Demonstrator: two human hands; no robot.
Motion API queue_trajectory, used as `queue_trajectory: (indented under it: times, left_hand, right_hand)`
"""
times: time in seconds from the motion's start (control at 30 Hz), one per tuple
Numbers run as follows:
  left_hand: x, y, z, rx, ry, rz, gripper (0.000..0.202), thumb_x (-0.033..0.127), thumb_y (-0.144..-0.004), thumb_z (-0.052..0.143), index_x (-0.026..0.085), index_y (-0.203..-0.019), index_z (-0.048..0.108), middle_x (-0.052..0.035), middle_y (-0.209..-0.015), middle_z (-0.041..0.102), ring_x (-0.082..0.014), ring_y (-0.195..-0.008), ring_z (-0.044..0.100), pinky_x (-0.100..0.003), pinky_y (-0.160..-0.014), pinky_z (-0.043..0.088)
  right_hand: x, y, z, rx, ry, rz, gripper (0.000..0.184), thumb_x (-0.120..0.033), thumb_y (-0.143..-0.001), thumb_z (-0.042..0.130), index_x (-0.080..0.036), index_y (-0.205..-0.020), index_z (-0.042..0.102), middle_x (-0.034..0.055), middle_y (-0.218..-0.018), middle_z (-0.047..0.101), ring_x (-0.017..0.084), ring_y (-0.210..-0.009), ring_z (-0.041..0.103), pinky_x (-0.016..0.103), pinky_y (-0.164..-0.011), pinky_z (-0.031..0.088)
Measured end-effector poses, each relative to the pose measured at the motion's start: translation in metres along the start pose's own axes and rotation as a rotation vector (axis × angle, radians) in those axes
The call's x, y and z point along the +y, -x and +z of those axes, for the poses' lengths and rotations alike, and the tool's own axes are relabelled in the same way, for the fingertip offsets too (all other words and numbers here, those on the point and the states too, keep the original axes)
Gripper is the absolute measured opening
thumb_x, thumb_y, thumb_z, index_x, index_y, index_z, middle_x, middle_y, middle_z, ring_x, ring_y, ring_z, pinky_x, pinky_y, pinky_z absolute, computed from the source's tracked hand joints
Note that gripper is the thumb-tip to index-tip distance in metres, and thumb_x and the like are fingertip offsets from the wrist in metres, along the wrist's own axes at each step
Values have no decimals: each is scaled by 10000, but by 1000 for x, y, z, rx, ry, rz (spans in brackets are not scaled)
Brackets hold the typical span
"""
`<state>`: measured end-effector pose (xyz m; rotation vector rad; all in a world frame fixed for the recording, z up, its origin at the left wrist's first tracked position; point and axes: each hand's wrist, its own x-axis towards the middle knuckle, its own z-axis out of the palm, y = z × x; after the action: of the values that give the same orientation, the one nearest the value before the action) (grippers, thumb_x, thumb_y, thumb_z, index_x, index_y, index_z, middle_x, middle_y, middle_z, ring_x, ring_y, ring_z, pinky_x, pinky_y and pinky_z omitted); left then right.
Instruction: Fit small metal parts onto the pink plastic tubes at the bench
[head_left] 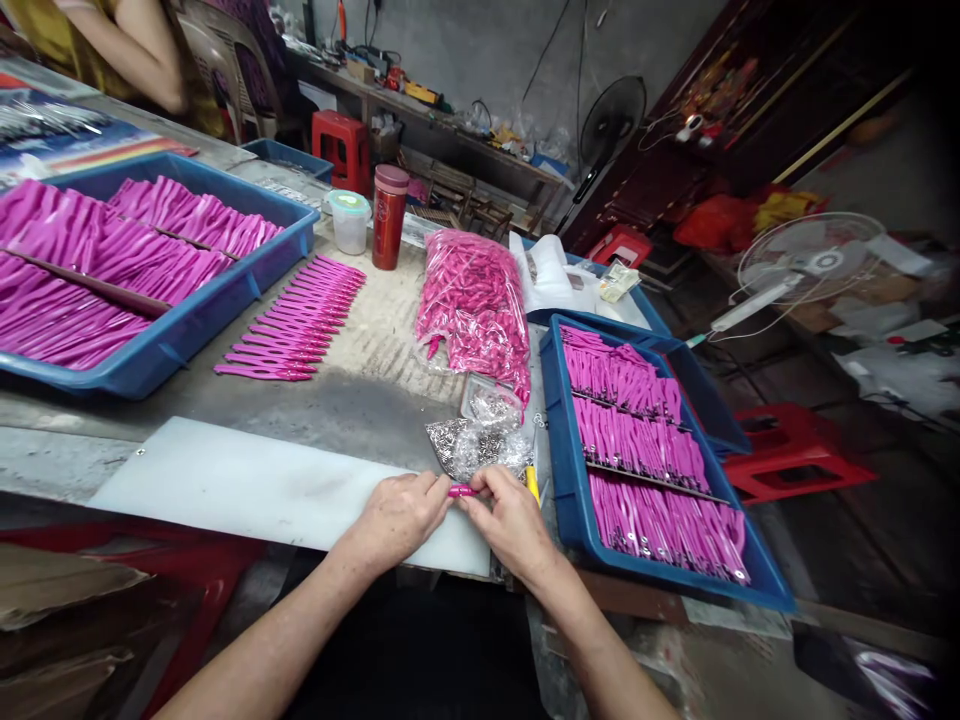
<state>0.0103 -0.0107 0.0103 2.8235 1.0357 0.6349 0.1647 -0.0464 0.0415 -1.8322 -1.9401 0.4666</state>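
Between my two hands is a small pink plastic piece, held over the right end of a white board. My left hand pinches its left end, and the fingers of my right hand close on its right end. Most of the piece is hidden by fingers. Just beyond my hands lie a clear bag of small metal parts and a clear tub. A yellow-handled tool rests beside my right hand. Farther off lies a row of pink plastic pieces.
Blue trays of long pink pieces stand at left and right. A bag of pink parts, a red tumbler and a lidded cup stand behind. Another person's arm shows at upper left.
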Motion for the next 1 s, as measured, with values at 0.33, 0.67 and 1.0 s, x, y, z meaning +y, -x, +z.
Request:
queue_trajectory:
  times: [0.33,0.67,1.0]
  left_hand:
    - [-3,3,4,46,29,21,187,240,-850,361,173,-750,504,3,-617,517,-125,-546,522,-235,-502,392]
    - [0,5,0,78,38,7,172,255,-840,383,173,-729,486,-2,-609,519,-118,-529,523,-234,-486,397]
    - [-22,13,-24,-18,-54,-8,167,282,-846,365,180,-769,472,5,-634,529,-116,-543,524,-222,-482,381]
  right_hand:
    - [-4,-1,1,-15,-56,-42,194,-246,-836,397,-172,-748,553,26,-704,551,144,-697,514,243,-640,394]
    - [1,-1,14,43,-112,-71,232,-285,-827,394,-192,-637,489,-7,-583,552,129,-550,517,219,-512,379]
    - [5,5,37,201,-155,-189,238,-320,-846,370,-185,-870,564,37,-730,666,155,-636,629,211,-534,490]
